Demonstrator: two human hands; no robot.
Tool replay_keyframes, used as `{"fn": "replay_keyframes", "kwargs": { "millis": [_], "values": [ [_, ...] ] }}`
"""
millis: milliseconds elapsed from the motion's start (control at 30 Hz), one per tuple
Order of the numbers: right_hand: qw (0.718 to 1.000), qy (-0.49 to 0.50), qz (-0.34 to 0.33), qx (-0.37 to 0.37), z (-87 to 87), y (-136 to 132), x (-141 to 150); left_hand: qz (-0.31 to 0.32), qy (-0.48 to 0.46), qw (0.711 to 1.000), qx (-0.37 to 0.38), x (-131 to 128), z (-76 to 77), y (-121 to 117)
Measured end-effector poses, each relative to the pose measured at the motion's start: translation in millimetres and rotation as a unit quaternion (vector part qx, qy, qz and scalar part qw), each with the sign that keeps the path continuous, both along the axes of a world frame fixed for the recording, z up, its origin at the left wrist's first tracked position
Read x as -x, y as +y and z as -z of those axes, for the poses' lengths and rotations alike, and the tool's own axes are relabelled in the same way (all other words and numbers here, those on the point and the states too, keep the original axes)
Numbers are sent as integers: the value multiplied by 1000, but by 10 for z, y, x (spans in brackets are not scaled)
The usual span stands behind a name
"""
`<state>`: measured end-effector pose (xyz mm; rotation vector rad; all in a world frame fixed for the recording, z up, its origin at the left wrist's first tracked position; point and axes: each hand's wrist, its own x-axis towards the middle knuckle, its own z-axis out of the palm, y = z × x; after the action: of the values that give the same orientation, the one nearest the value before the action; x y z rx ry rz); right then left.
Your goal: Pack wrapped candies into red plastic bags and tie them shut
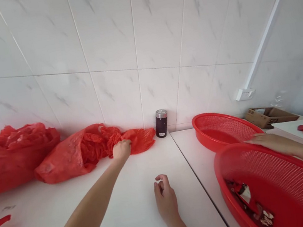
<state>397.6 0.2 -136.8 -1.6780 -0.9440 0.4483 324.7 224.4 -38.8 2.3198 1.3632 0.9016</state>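
Observation:
My left hand (122, 150) reaches out to the back of the table, its fingers closed on a thin red plastic bag (142, 139). That bag spreads out flat and crumpled to the right of the hand. Just left of it lies a larger red plastic bag (62, 158) on its side, with more crumpled red bags bunched at its mouth. Over the white tabletop (139, 209), my right hand (166, 201) is loosely curled, with a gap between thumb and fingers and nothing visible in it.
A dark flask (161, 123) stands by the wall. Rightward are two red plastic baskets (224, 179), the nearer holding some packets (252, 205); another person's hand (270, 141) rests at its rim. Further back is a cardboard box (269, 117). A full red bag (16, 164) sits left.

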Motion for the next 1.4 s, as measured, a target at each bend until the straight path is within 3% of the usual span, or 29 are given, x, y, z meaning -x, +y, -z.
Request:
{"fn": "replay_keyframes", "kwargs": {
  "millis": [133, 233, 300, 367, 500, 600, 633, 700, 800, 900, 967, 1100, 1133, 1200, 1267, 1333, 1400],
  "values": [
    [1000, 12, -5, 4, -6, -7, 16, -65, -191, 979, 6, 249, -537, 61],
    [999, 29, -2, -16, -10, -3, 16, -32, -316, 947, 56, 490, -665, -230],
    [998, 58, -2, -40, -33, -3, 5, 18, -368, 922, 119, 637, -547, -574],
    [992, 101, -15, -68, -89, -22, -2, 54, -400, 895, 192, 748, -315, -973],
    [960, 217, -139, -107, -277, -157, 73, 81, -427, 844, 315, 872, 181, -1687],
    [921, 285, -253, -85, -376, -316, 159, 68, -443, 802, 395, 990, 384, -1976],
    [918, 297, -250, -85, -390, -370, 164, 59, -449, 790, 413, 1052, 418, -2017],
    [928, 309, -171, -117, -408, -470, 113, 37, -462, 776, 427, 1203, 458, -2041],
    [934, 307, -35, -176, -486, -598, -57, 2, -427, 791, 438, 1423, 508, -2021],
    [933, 293, -4, -210, -677, -690, -177, -25, -331, 830, 449, 1520, 566, -2041],
    [936, 259, 8, -240, -833, -733, -191, -38, -289, 869, 400, 1512, 552, -2082],
    [953, 168, -65, -244, -1084, -827, -110, -49, -250, 950, 179, 1396, 262, -2204],
    [955, 156, -100, -232, -1126, -857, -72, -35, -244, 957, 150, 1348, 152, -2242],
    [950, 157, -174, -208, -1188, -918, 23, 31, -233, 955, 179, 1224, -53, -2316],
    [938, 171, -235, -189, -1223, -971, 124, 123, -208, 920, 309, 1076, -177, -2373],
    [927, 184, -278, -175, -1236, -1017, 201, 200, -198, 839, 466, 931, -187, -2409],
    [927, 181, -282, -168, -1230, -1071, 226, 256, -231, 743, 573, 816, -104, -2423]
  ]
}}
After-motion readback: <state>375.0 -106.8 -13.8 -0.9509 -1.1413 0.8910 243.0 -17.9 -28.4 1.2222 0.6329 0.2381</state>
